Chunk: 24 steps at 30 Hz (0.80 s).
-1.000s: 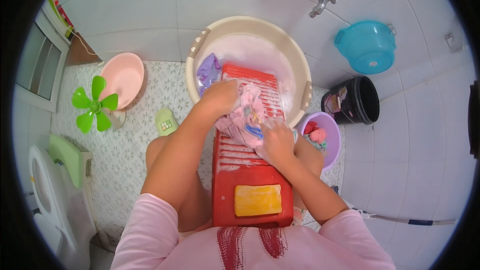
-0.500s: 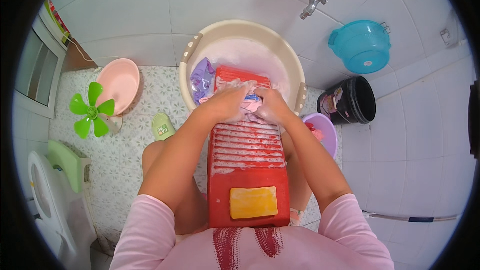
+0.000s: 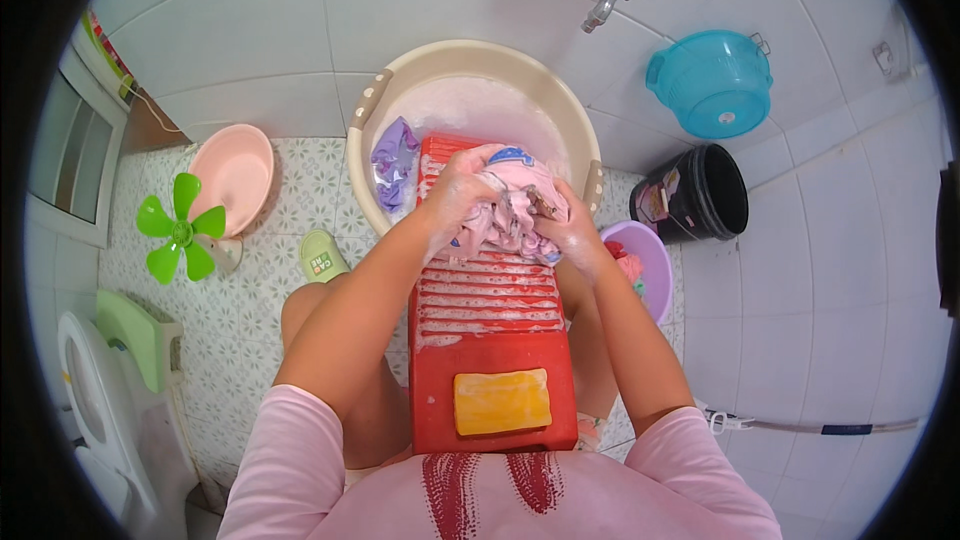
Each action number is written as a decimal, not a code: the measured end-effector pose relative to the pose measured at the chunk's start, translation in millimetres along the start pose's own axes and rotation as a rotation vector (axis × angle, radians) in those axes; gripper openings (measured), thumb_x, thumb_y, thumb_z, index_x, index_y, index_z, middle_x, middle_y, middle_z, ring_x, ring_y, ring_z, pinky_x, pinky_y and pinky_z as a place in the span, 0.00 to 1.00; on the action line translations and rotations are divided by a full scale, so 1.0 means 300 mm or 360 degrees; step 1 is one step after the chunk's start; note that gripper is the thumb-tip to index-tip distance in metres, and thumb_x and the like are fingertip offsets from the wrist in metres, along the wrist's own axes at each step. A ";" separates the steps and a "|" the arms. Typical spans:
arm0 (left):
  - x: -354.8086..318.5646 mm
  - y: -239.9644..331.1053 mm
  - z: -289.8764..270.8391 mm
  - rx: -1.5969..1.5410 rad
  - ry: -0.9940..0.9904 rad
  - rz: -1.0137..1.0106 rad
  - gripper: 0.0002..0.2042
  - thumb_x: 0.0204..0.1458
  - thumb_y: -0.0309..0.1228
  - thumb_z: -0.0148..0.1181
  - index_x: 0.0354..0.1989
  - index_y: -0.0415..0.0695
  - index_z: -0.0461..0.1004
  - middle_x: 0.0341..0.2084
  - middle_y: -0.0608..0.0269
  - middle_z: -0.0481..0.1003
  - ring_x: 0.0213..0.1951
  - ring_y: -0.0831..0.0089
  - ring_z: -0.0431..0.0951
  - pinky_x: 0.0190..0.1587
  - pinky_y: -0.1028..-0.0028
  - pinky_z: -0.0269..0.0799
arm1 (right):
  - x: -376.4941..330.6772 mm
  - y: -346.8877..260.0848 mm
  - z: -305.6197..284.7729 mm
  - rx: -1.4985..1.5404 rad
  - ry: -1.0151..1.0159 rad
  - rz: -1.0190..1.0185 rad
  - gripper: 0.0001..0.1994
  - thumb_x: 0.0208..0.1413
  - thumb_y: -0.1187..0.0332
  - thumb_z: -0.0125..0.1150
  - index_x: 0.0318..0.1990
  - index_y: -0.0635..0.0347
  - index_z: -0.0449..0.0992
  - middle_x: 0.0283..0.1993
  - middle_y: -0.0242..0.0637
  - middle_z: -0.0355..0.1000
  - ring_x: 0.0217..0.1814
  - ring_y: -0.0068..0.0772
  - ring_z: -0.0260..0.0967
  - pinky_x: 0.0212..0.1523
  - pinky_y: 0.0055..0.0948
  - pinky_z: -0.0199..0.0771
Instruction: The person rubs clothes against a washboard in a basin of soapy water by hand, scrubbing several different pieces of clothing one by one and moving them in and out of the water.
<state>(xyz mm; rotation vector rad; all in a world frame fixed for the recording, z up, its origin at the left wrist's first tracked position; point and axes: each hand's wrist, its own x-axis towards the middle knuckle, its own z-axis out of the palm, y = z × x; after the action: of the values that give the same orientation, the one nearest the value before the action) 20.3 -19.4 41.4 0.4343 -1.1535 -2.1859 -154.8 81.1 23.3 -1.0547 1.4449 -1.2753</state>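
Observation:
A wet, bunched pink garment with blue patches is gripped between my two hands over the upper part of a red washboard. My left hand closes on its left side, and my right hand holds its right side; some fingers are hidden by the cloth. Suds coat the board's ridges and my hands. The board's far end leans into a large beige basin of foamy water. At the basin's left lies a purple cloth. A yellow soap bar rests on the board's flat near end.
To the left are a pink basin, a green-bladed fan and a green slipper. A purple basin with clothes and a black bucket stand right. A blue basin hangs near the tap.
The garment, earlier pressed down on the washboard, is now lifted and bunched up larger between my hands. My hands have moved apart, showing more of the cloth.

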 end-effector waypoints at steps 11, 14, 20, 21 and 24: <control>-0.087 0.033 0.003 0.1855 0.0430 -0.0248 0.22 0.57 0.44 0.55 0.44 0.34 0.64 0.35 0.41 0.71 0.39 0.49 0.74 0.45 0.62 0.67 | -0.158 -0.058 -0.003 -0.0203 0.0255 0.0156 0.10 0.56 0.66 0.59 0.36 0.66 0.75 0.32 0.37 0.75 0.28 0.22 0.71 0.28 0.24 0.72; -0.169 -0.022 -0.029 0.1655 0.0580 0.0080 0.26 0.55 0.46 0.57 0.46 0.32 0.62 0.40 0.36 0.71 0.45 0.44 0.72 0.47 0.58 0.66 | -0.229 -0.259 0.180 -0.0943 0.0079 0.0626 0.13 0.55 0.63 0.59 0.27 0.66 0.76 0.26 0.44 0.75 0.25 0.34 0.74 0.25 0.33 0.73; -0.116 -0.111 0.003 0.2145 0.0459 0.0177 0.17 0.59 0.40 0.49 0.49 0.39 0.65 0.42 0.40 0.69 0.43 0.45 0.72 0.45 0.58 0.68 | 0.034 0.022 0.161 -0.1901 0.0391 0.0140 0.17 0.51 0.58 0.56 0.24 0.66 0.77 0.27 0.56 0.73 0.30 0.55 0.74 0.32 0.48 0.72; -0.101 -0.117 0.006 0.2225 0.0478 0.0142 0.17 0.58 0.39 0.50 0.49 0.40 0.66 0.43 0.41 0.70 0.43 0.46 0.72 0.46 0.58 0.68 | 0.094 0.050 0.138 -0.1927 0.0514 0.0093 0.18 0.51 0.57 0.56 0.25 0.66 0.77 0.27 0.56 0.74 0.31 0.54 0.74 0.33 0.48 0.72; -0.079 -0.119 -0.023 0.2268 0.0475 0.0157 0.17 0.57 0.37 0.52 0.50 0.40 0.67 0.42 0.41 0.70 0.44 0.46 0.71 0.47 0.57 0.67 | 0.173 0.077 0.116 -0.1935 0.0561 -0.0157 0.19 0.51 0.56 0.56 0.25 0.66 0.77 0.27 0.56 0.74 0.31 0.57 0.74 0.35 0.50 0.72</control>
<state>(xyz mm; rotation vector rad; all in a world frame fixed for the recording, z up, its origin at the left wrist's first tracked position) 28.7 7.2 8.1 1.1559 -2.2927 -0.8189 -132.9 25.5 -6.2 -1.7070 2.5718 -0.5488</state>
